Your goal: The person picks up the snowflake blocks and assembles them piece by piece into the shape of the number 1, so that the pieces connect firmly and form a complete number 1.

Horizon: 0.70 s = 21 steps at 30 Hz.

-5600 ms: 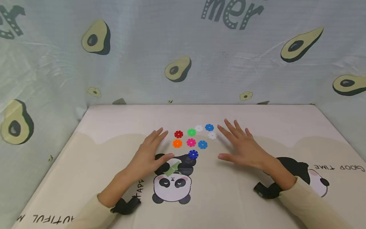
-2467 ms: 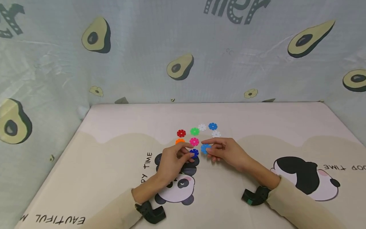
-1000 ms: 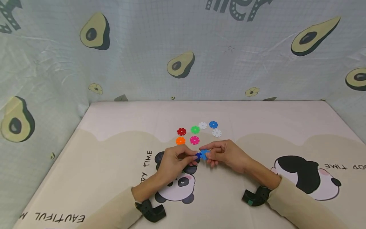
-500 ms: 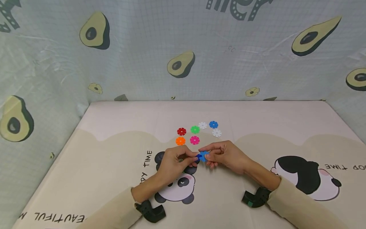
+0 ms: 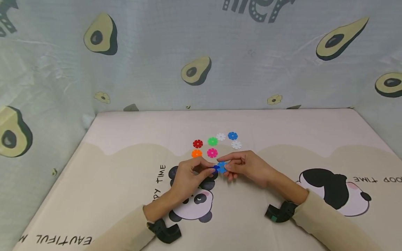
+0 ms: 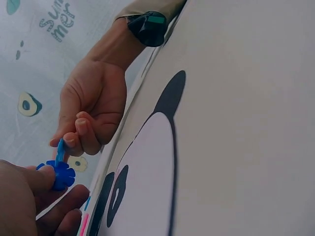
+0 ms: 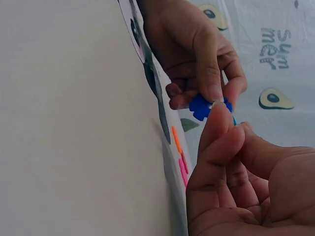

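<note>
My left hand [image 5: 190, 176] pinches a dark blue snowflake disc [image 6: 63, 176] between thumb and fingers. In my right hand [image 5: 249, 167] a light blue snowflake disc [image 5: 221, 167] is pinched the same way, the index finger stretched over its top. The two discs meet at their notched rims, above the table's middle. Seen from the left wrist, the light blue disc stands edge-on, roughly crosswise to the dark blue one. How deep the notches sit in each other is hidden by the fingertips.
Just beyond the hands lie several loose discs: red [image 5: 197, 143], orange [image 5: 196, 153], pink [image 5: 212, 152], green [image 5: 212, 141], another blue disc [image 5: 232, 135] and two white ones. The tablecloth [image 5: 103, 188] has panda prints. An avocado-print curtain [image 5: 150, 69] hangs behind and at the sides.
Both hands were spread open beside the discs at first. They then took the dark blue and light blue discs and brought them together. Over the last second the grips have barely shifted.
</note>
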Available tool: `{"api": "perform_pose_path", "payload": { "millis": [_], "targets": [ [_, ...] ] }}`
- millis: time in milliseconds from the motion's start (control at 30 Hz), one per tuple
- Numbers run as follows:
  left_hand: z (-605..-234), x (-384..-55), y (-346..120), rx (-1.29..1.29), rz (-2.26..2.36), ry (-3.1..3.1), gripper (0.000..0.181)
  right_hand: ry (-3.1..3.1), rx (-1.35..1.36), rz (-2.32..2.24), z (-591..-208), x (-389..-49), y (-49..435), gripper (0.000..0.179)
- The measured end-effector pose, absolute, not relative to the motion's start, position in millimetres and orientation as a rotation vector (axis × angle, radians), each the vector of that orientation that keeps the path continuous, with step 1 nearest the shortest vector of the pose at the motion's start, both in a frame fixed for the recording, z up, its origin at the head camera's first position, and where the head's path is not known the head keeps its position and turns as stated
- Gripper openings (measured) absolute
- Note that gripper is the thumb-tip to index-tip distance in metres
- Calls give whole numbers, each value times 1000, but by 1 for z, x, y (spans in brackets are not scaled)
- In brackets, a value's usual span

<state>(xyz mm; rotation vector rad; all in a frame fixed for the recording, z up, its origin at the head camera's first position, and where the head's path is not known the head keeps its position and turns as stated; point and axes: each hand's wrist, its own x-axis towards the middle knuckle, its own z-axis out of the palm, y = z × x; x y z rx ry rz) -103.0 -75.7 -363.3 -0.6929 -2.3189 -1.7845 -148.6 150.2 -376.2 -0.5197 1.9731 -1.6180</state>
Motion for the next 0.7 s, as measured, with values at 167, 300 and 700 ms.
{"api": "perform_pose_path", "payload": {
  "millis": [167, 300, 700],
  "targets": [
    [-374, -107, -77, -663, -1809, -2356, 11, 1940, -486, -1654, -376, -149, 152, 36],
    [-389, -113, -78, -630, -1788, -2406, 15, 1891, -455, -1693, -377, -148, 150, 37],
    [-390, -114, -80, -727, -1755, -2394, 25, 1887, -388, -1746, -376, -142, 140, 33]
  ]
}}
